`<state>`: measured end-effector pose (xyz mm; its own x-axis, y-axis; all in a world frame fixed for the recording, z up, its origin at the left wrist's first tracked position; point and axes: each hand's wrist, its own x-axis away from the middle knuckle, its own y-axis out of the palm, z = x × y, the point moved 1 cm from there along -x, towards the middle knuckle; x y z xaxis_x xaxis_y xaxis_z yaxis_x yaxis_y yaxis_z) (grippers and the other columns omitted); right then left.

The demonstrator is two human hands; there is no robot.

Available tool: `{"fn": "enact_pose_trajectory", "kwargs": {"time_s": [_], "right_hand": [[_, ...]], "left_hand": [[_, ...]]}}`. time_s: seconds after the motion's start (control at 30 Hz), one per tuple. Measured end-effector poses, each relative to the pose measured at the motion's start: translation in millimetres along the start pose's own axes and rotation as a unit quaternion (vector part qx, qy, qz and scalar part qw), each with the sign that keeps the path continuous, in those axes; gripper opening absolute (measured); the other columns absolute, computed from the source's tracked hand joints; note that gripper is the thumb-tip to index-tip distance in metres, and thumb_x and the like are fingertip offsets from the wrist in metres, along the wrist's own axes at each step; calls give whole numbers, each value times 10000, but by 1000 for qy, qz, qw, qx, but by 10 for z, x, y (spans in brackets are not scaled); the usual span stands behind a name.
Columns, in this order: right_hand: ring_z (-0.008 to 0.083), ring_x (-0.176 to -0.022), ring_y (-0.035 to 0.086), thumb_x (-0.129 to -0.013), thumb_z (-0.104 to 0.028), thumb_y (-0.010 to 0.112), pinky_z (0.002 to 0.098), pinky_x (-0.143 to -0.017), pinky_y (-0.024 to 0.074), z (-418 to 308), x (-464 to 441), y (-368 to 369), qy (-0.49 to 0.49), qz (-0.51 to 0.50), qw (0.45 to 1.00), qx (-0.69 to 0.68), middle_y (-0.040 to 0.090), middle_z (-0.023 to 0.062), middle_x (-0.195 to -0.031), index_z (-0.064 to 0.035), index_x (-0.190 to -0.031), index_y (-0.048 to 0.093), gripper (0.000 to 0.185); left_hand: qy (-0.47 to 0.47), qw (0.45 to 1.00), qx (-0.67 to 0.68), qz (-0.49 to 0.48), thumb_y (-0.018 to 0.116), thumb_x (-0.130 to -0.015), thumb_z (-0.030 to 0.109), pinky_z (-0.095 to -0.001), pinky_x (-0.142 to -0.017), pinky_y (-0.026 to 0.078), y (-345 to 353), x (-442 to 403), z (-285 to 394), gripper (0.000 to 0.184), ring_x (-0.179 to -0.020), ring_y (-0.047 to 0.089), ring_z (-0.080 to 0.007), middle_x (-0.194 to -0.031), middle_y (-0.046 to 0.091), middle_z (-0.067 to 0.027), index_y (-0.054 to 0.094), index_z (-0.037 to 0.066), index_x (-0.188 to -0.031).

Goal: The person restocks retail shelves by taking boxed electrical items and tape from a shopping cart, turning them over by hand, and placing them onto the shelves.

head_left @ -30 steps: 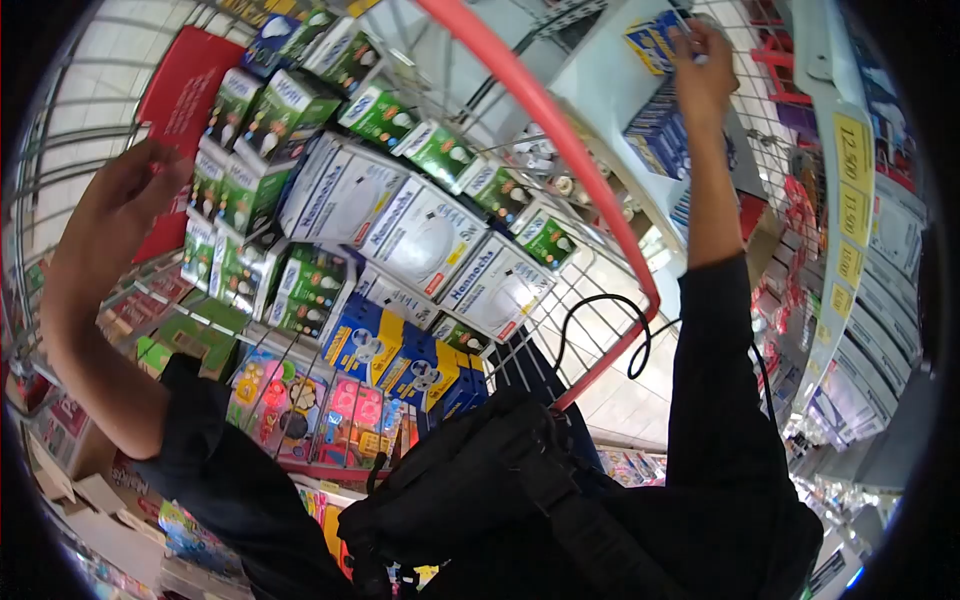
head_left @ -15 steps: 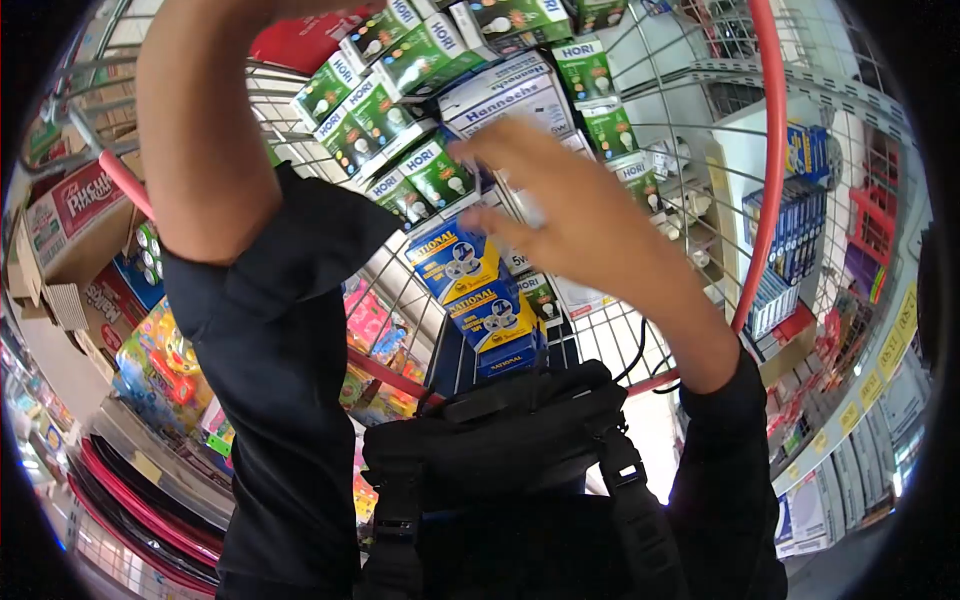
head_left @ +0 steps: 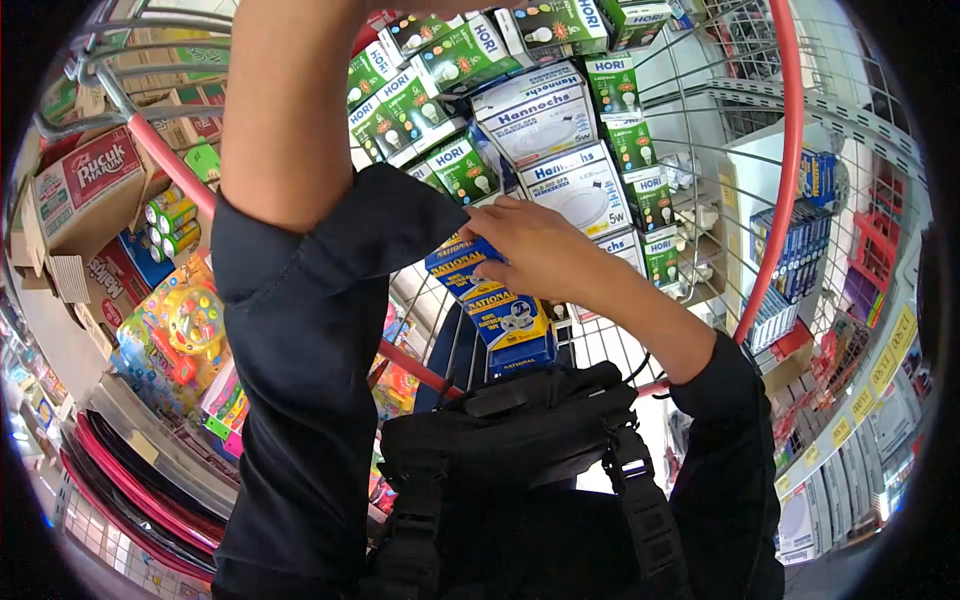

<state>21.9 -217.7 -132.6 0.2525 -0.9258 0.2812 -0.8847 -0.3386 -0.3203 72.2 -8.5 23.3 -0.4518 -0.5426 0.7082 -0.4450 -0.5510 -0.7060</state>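
Note:
My right hand [head_left: 530, 245] reaches in from the right, with its fingers bent over the upper end of a blue-and-yellow National electrical tape box [head_left: 455, 265]. The thumb lies against that box, and the fingertips are close to the loose cuff of my left sleeve [head_left: 415, 215]. Below it sit another tape box [head_left: 510, 315] and a blue box end [head_left: 522, 355]. My left forearm is raised, so only a sliver of my left hand [head_left: 430, 5] shows at the top edge, above green Hori bulb boxes [head_left: 465, 60]. Its fingers are cut off.
White Hannochs lamp boxes [head_left: 575, 190] and more Hori boxes [head_left: 632, 145] fill the wire cart around its middle. The cart's red rail [head_left: 785, 180] curves along the right. Shelves hold battery-like packs [head_left: 790, 230] at right, and cartons [head_left: 95, 175] and colourful toys [head_left: 185, 320] at left.
My right hand, blurred and above the boxes before, has come down onto the upper tape box. The view has shifted, and more of the Hannochs boxes shows.

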Motion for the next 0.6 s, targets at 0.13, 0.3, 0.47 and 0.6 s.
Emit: {"fn": "enact_pose_trajectory", "kwargs": {"time_s": [0.13,0.3,0.47,0.6], "right_hand": [[211,-912,663,-801,-110,813,363,-848,515,-42,-31,-397,57,35,971,-228,682,83,-958,-66,-1135,596,401],[123,-926,652,-885,-127,765,275,-825,528,13,67,-1092,-33,329,819,-469,685,65,-1027,-31,-1129,612,304],[123,-980,636,-909,-114,748,272,-879,511,115,122,-1165,-54,445,722,-527,675,81,-1052,-6,-1163,604,311],[113,-958,640,-898,-109,766,258,-831,533,70,120,-1197,-74,456,738,-492,664,86,-1069,0,-1203,584,372]], "left_hand": [[186,981,-24,-39,556,-941,565,-373,-847,528,177,-438,-423,651,-975,674,-286,-1113,704,-200,648,3,-1256],[258,958,125,32,554,-872,762,-362,-743,506,345,-462,-402,798,-817,660,-271,-871,699,-159,735,3,-1035],[328,920,207,-59,713,-889,541,-290,-672,461,280,-428,-314,577,-766,590,-143,-828,646,-68,665,-2,-1078],[366,885,280,-68,813,-868,248,-282,-725,499,335,-412,-281,362,-806,625,-133,-864,663,-51,637,-2,-1062]]}}
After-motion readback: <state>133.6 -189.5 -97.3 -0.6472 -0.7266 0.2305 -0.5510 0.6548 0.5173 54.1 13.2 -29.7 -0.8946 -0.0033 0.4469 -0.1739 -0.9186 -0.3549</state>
